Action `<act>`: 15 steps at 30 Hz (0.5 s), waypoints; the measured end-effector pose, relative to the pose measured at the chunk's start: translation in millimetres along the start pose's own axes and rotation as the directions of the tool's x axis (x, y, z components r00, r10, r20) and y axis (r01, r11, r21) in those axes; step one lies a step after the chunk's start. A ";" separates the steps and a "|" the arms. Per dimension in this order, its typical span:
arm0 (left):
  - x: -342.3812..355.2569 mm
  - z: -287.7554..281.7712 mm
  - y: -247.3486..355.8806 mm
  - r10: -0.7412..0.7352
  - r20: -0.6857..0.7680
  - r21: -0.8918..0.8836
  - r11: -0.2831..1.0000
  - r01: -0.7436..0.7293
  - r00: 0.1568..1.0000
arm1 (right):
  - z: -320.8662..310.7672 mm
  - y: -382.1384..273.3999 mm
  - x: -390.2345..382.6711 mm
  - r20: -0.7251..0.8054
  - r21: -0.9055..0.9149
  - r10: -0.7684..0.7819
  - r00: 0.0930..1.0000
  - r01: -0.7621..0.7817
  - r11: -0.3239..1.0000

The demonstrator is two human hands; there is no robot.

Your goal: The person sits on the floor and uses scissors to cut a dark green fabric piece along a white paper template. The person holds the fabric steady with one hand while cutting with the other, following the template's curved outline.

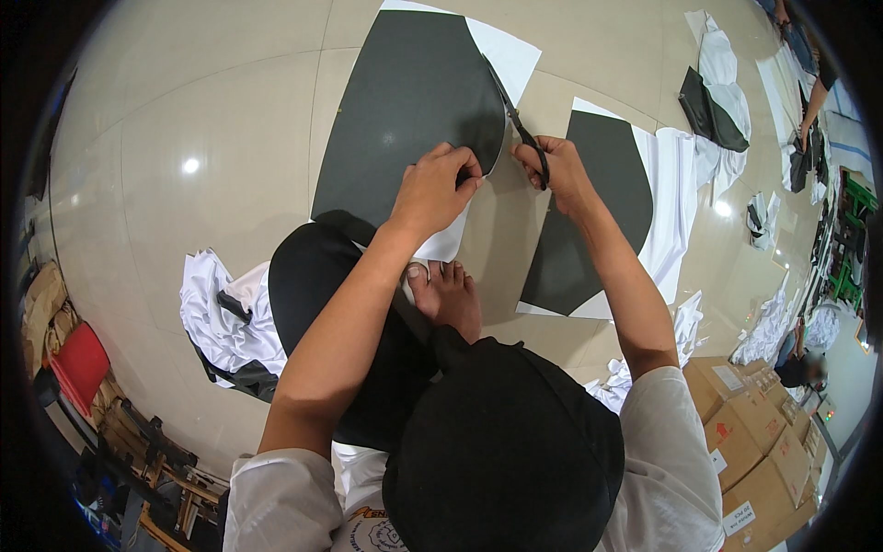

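Note:
Black-handled scissors [516, 120] are gripped in my right hand [559, 175], fingers through the handle loops. Their blades point away from me along the right curved edge of a dark grey panel [405, 92]. Beneath that panel lies a white sheet [506, 53], showing past its right edge and near my foot. My left hand [437, 189] is closed in a pinch at the panel's lower right edge, fingertips on the material there. Whether the blades are cutting at this instant is not clear.
To the right lies a second dark grey panel [598, 202] on white material [670, 184]. My bare foot [448, 299] is by the near sheet. Crumpled white cloth [225, 304] lies left, cardboard boxes [754, 432] lower right, a red chair [80, 366] far left. Other people work far right.

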State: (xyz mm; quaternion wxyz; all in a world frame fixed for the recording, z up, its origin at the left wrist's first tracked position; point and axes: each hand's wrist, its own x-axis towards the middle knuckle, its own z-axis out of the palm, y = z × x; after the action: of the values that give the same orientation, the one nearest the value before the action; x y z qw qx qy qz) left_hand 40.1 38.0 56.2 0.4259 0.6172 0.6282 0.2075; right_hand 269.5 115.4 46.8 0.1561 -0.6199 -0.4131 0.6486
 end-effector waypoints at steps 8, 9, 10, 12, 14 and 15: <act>0.4 0.8 -0.6 0.021 -0.015 -0.007 1.000 -0.021 1.000 | -3.7 5.4 2.2 -0.008 -0.004 -0.027 1.000 0.027 1.000; 0.3 1.1 -0.9 0.027 -0.018 -0.005 1.000 -0.027 0.999 | -4.4 6.0 2.3 -0.007 0.008 -0.035 0.999 0.035 0.999; 0.1 1.2 -1.2 0.031 -0.021 -0.003 1.000 -0.031 0.999 | -4.3 5.4 2.0 -0.006 0.005 -0.029 1.000 0.029 1.000; 0.2 1.2 -1.9 0.031 -0.021 0.001 1.000 -0.031 0.999 | -4.4 3.6 1.6 -0.003 -0.001 -0.017 1.000 0.017 1.000; 0.6 1.4 -2.0 0.024 -0.014 0.002 1.000 -0.024 1.000 | -3.9 2.3 1.2 -0.010 -0.007 -0.012 1.000 0.012 1.000; 0.3 1.6 -2.0 0.022 -0.014 0.003 1.000 -0.022 1.000 | -3.4 1.6 1.1 -0.014 -0.011 -0.009 1.000 0.009 1.000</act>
State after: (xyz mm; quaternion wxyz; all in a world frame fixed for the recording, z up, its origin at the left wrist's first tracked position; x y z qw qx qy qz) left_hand 40.3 37.6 53.6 0.4184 0.6230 0.6248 0.2155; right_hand 273.0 116.4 45.3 0.1586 -0.6233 -0.4183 0.6413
